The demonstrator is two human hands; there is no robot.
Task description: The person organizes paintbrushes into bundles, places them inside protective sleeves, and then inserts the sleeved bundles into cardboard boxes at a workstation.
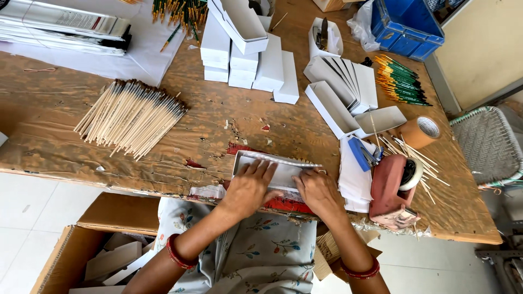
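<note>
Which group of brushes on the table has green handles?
The fanned row of brushes at the far right, beside the blue crate. The big pile at left has plain wooden handles.

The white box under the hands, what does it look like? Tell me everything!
The white box is a flat, long cardboard carton lying at the near edge of the wooden table. Its top edge shows a ridged strip. The left hand presses flat on its left part, and the right hand on its right end. It rests on something red.
</note>
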